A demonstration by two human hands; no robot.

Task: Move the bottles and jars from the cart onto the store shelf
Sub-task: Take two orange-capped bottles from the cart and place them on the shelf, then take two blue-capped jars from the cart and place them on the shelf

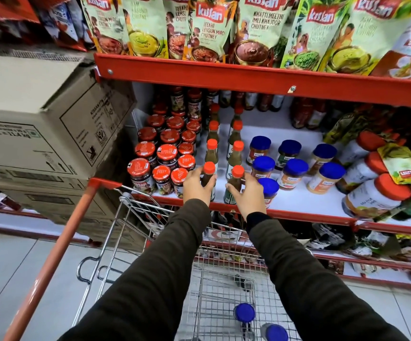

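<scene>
We see the left hand (196,187) closed around an orange-capped bottle (209,179) at the shelf (305,201) front edge. The right hand (247,194) wraps a second bottle (235,184), at 3 o'clock of the first. Two blue-lidded jars (244,313) lie in the cart (150,217), at 6 o'clock.

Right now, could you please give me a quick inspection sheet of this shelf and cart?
Surface: white shelf, bare patch at front right.
Job's things: two orange-capped bottles at the front edge; blue-lidded jars left in the cart.
Clutter: toppled jam jars at right.
Hands: left hand and right hand each grip a bottle.
Cables: nothing seen.
Surroundings: cardboard boxes at left, chutney pouches above.
</scene>
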